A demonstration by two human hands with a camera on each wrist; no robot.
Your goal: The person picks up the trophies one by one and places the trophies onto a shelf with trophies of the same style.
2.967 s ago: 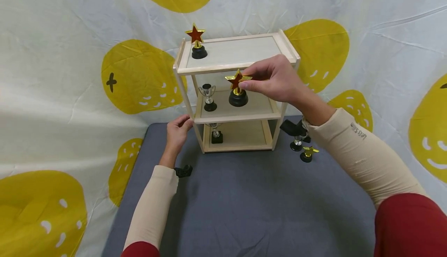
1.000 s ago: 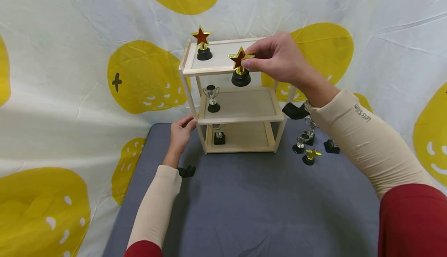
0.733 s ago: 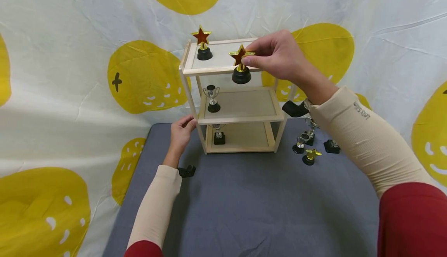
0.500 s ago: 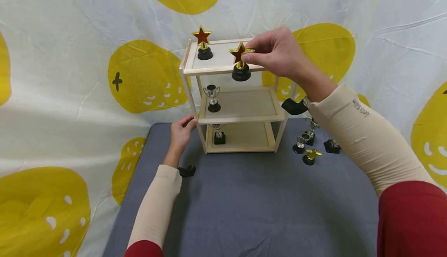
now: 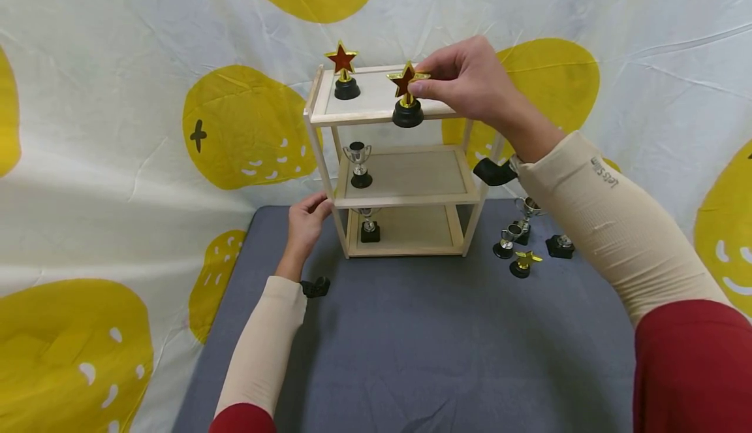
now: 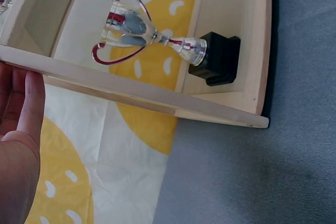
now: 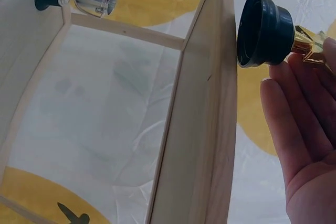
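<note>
In the head view my right hand (image 5: 472, 83) pinches a gold-edged red star trophy (image 5: 408, 114) by its star, upright in front of the shelf's top tier. The right wrist view shows its black base (image 7: 268, 30) close to the wooden edge. My left hand (image 5: 302, 227) holds the left front post of the small wooden shelf (image 5: 405, 202) with thumb and fingers. Another star trophy (image 5: 346, 89) stands on the top tier's left side. A silver cup trophy (image 5: 359, 164) sits on the middle tier, and another cup trophy (image 6: 181, 45) on the bottom one.
Right of the shelf, on the grey cloth (image 5: 446, 328), stand a gold star trophy (image 5: 521, 264), a small silver cup (image 5: 506, 242), a taller cup (image 5: 525, 214) and a partly hidden black-based trophy (image 5: 560, 247). A yellow-patterned white curtain (image 5: 135, 93) hangs behind.
My right hand has lifted the star trophy from in front of the middle tier up to the top tier's front edge. The left hand has stayed at the post.
</note>
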